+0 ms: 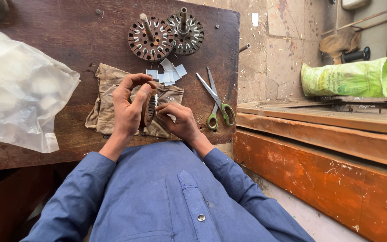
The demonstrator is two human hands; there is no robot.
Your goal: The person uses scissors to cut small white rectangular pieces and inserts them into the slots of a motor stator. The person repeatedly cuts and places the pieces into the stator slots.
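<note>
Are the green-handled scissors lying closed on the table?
No, the green-handled scissors lie on the wooden table with their blades spread open, right of the right hand.

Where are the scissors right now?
In the head view, the green-handled scissors lie on the wooden table, right of the right hand and the paper slips, near the table's right edge.

a: where does everything sit around the cloth?

b: it lies on the table. above it, the left hand and right hand hold a slotted core on edge.

a: and beyond it?

b: paper slips, then two cores on shafts. scissors lie to its right, a plastic bag to its left.
</note>
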